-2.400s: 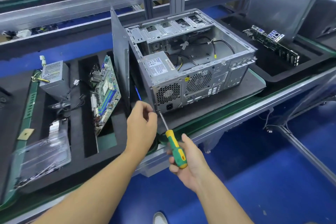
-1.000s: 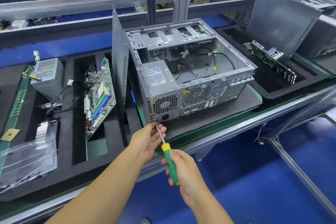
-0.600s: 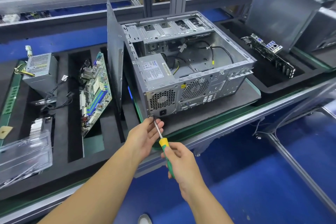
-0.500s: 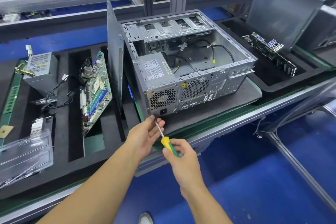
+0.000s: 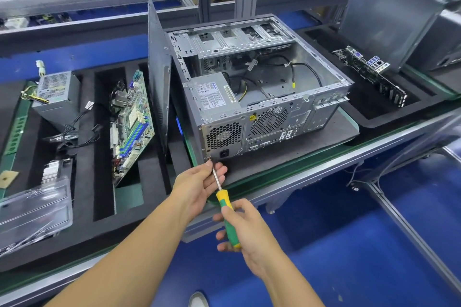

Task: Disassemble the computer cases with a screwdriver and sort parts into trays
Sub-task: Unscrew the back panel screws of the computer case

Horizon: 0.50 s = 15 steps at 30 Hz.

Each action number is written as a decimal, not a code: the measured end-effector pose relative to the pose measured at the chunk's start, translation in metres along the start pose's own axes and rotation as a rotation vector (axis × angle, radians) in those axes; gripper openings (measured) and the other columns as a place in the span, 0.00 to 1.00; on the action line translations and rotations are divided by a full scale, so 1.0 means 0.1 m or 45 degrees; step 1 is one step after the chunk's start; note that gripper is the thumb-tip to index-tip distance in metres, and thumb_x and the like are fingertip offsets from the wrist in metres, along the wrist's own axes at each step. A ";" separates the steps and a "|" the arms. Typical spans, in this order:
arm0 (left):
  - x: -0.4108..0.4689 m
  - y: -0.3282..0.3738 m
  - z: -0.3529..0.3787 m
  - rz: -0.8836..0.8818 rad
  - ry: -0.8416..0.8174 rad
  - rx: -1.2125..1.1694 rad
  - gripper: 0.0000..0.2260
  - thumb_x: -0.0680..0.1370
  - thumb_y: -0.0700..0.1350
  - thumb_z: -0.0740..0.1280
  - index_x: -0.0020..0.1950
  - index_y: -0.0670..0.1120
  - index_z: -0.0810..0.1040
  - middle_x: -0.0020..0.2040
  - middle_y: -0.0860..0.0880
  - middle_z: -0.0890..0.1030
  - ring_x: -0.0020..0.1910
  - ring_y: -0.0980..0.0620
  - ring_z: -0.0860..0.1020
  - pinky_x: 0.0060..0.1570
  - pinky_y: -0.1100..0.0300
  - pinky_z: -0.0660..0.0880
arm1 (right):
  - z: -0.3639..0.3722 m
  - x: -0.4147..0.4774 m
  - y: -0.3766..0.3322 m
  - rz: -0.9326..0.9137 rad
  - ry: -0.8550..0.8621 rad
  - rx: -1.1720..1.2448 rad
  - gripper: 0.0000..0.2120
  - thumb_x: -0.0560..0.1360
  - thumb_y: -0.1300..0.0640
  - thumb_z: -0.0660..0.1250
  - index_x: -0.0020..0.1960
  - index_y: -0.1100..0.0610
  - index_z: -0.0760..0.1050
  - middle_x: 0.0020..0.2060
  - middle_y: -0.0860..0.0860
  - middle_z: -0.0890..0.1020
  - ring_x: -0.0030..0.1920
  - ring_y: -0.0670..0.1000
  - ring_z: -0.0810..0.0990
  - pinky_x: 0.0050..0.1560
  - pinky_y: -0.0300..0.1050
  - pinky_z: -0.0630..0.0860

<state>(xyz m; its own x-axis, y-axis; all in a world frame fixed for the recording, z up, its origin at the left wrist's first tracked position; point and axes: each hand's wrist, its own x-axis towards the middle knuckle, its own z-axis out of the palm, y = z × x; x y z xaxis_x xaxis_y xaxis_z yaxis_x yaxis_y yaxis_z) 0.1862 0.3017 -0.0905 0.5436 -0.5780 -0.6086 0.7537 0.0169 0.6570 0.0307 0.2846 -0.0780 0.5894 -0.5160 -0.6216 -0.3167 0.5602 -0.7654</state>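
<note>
An open grey computer case lies on its side on a dark mat, rear panel toward me, with the power supply still inside. My right hand grips the green-and-yellow handle of a screwdriver. Its tip rests at the rear panel's lower left corner. My left hand pinches the metal shaft just below the tip. A removed side panel stands upright left of the case.
The black foam tray on the left holds a power supply, a motherboard on edge and a clear plastic cover. Another tray at right holds a circuit board and a leaning panel. The bench edge runs in front.
The screwdriver tip has come up to the case's lower left rear corner, and my left hand has opened from a fist to pinch the shaft. My right hand has shifted on the handle.
</note>
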 end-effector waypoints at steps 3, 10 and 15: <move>-0.08 -0.01 -0.03 0.000 -0.001 0.118 0.12 0.75 0.39 0.73 0.55 0.35 0.79 0.46 0.41 0.86 0.47 0.46 0.86 0.38 0.58 0.82 | 0.02 0.01 0.02 -0.018 0.036 -0.159 0.09 0.79 0.51 0.67 0.54 0.53 0.69 0.47 0.51 0.84 0.32 0.49 0.77 0.28 0.42 0.72; -0.10 0.00 0.03 -0.013 0.044 0.057 0.10 0.78 0.33 0.68 0.58 0.32 0.76 0.43 0.38 0.86 0.43 0.44 0.86 0.35 0.58 0.82 | -0.01 -0.07 0.08 0.229 -0.065 0.422 0.20 0.84 0.47 0.59 0.60 0.62 0.77 0.42 0.61 0.84 0.30 0.53 0.76 0.24 0.43 0.69; -0.10 0.00 0.01 -0.009 -0.050 -0.007 0.08 0.82 0.34 0.62 0.61 0.34 0.72 0.49 0.37 0.85 0.48 0.42 0.85 0.38 0.56 0.83 | 0.05 -0.11 0.13 0.237 -0.025 0.551 0.20 0.84 0.49 0.59 0.57 0.67 0.78 0.33 0.58 0.79 0.25 0.49 0.70 0.20 0.39 0.62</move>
<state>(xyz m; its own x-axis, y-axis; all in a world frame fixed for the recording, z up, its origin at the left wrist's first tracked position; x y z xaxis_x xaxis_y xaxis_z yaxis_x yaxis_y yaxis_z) 0.1803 0.3069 -0.0838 0.5232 -0.6097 -0.5954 0.7595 0.0168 0.6503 0.0235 0.3005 -0.0799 0.5669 -0.3713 -0.7354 -0.0821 0.8627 -0.4990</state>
